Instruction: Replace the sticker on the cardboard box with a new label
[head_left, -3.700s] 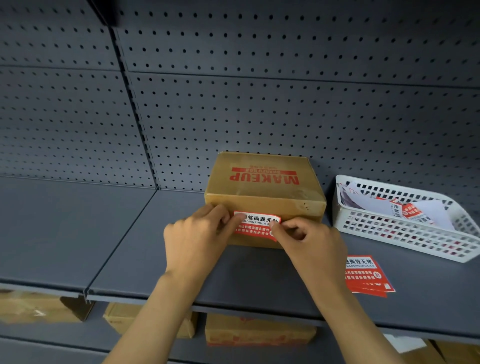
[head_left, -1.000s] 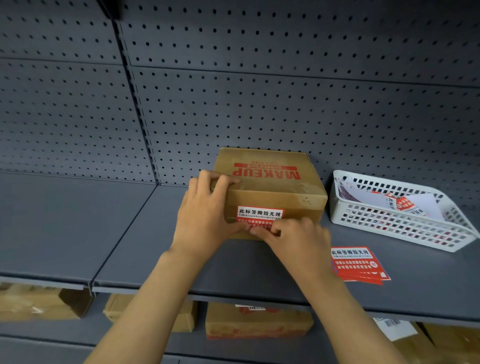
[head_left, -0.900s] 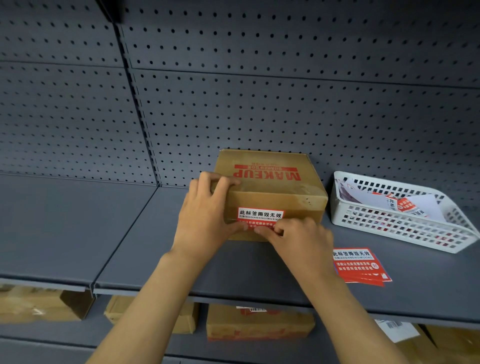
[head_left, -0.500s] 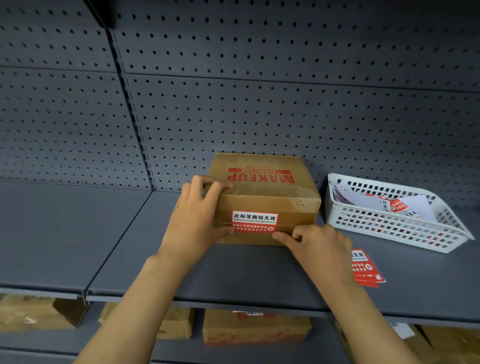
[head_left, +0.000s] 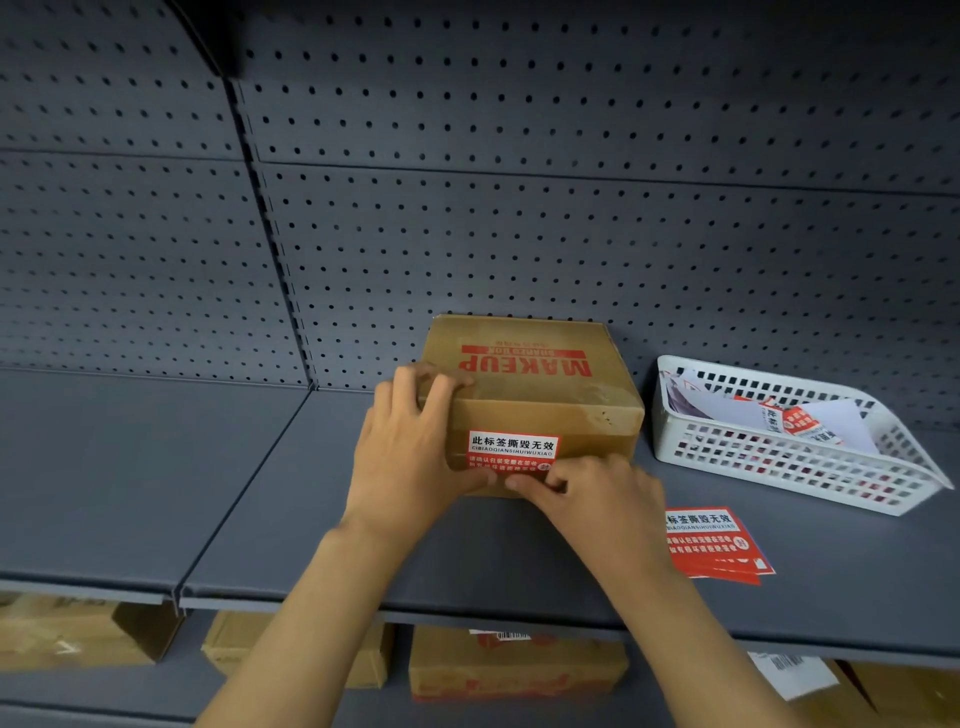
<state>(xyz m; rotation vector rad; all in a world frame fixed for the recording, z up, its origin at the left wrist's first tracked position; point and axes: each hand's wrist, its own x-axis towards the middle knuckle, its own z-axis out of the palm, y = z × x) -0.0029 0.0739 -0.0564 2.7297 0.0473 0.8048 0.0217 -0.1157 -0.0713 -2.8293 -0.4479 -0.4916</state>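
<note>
On the matte grey metal shelf (head_left: 260, 493), in front of a pegboard back panel (head_left: 519, 234) dotted with even rows of round holes, sits the cardboard box (head_left: 540, 400). It is a squat brown carton with a glossy, tape-smooth top and "MAKEUP" printed on it in red block letters that read upside down from this side. A rectangular label (head_left: 513, 451) lies flat on the box's front face, with a white band of black characters above a red band of small white print. The left hand (head_left: 415, 452) grips the box at its near left corner, its fingers curled over the top edge and the thumb low on the front face, just beside the label. The right hand (head_left: 597, 499) is bent at the knuckles with its fingertips against the label's lower edge; I cannot tell whether it pinches that edge or only presses it. To the right stands a white plastic basket (head_left: 779, 462) with lattice walls, holding loose white and red papers (head_left: 831, 421). A small fanned stack of glossy red labels (head_left: 714, 540) lies on the shelf near the right wrist. More brown cartons (head_left: 514, 665) show on the shelf below.
</note>
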